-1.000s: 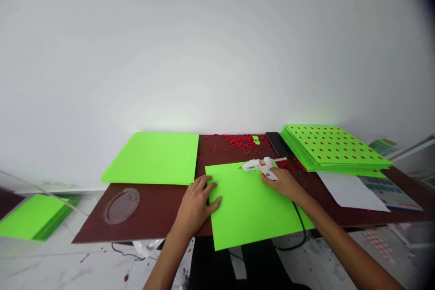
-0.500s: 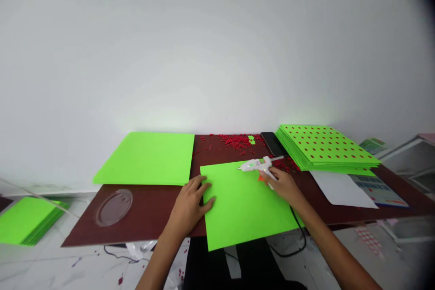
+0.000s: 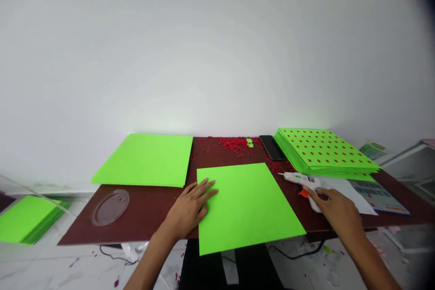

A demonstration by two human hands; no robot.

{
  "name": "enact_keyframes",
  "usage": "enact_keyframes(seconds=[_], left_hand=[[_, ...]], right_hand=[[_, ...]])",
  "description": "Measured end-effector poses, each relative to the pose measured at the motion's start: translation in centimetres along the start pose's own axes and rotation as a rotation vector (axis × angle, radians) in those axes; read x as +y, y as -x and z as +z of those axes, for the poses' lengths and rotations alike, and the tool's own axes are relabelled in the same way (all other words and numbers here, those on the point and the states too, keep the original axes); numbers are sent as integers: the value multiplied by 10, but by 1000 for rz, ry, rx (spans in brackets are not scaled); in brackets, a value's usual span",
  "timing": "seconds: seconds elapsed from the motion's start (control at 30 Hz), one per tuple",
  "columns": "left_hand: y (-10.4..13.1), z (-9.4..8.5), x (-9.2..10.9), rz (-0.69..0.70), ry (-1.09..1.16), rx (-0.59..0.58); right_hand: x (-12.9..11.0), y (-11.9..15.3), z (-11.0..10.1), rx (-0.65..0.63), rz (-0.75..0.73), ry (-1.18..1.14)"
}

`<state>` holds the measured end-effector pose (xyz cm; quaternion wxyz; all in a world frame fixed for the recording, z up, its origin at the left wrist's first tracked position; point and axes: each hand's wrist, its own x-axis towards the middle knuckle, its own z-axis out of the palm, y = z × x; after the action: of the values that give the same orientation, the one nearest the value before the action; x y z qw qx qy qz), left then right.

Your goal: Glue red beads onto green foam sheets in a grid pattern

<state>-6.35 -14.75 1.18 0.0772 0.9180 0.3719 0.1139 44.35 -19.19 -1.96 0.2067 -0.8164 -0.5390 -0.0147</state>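
Observation:
A plain bright green sheet (image 3: 246, 208) lies in front of me, its near edge overhanging the table. My left hand (image 3: 192, 206) rests on its left edge with the fingers stretched out flat. To the right of the sheet, my right hand (image 3: 335, 208) grips a white glue gun (image 3: 307, 183) with an orange trigger, its nozzle pointing left. The gun is low over the table beside a white paper (image 3: 350, 195); whether it touches the surface I cannot tell.
Plain green sheets (image 3: 146, 161) lie left, dotted green sheets (image 3: 329, 149) are stacked right. Red bits (image 3: 234, 144) and a black phone (image 3: 272, 147) are at the back. A clear plastic lid (image 3: 111, 207) sits front left. More green sheets (image 3: 30, 219) are stacked lower left.
My right hand has carried the glue gun from above the green sheet to the right, off the sheet. My left hand's fingers now reach further onto the sheet.

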Motion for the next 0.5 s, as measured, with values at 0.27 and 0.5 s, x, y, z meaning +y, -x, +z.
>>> enact_keyframes(seconds=[0.27,0.5], left_hand=[[1,7,7,-216,-97,249],[5,16,15,-361,-107,314]], right_hand=[[-86,10,17,217,-406,-222],[-127,29,66,-73,-706,-323]])
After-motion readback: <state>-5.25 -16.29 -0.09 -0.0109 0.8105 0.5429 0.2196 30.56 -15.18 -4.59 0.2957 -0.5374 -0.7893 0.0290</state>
